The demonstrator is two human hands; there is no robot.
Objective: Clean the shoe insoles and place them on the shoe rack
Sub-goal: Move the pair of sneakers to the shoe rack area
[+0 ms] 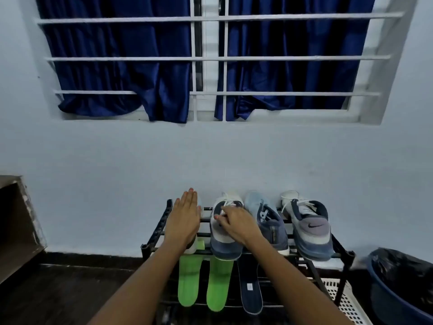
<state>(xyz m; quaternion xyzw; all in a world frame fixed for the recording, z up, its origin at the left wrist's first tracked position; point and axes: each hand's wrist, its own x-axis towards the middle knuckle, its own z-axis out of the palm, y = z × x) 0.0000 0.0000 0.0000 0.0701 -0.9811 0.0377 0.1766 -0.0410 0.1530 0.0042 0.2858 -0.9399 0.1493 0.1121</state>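
2 bright green foam insoles (pixel 188 282) and 1 dark navy insole (pixel 250 289) are lying side by side on the lower tier of the black barred shoe rack (pixel 153 232). Long axes are running wall-to-camera, rounded near ends reaching the front bars. Far ends are hiding under the top-tier shoes, so heel or toe is unclear. Left hand (pixel 185 221) is lying flat, fingers straight, on a mostly covered pale shoe (pixel 199 245). Right hand (pixel 236 225) is curling its fingers round the laces of a white and navy sneaker (pixel 225 245).
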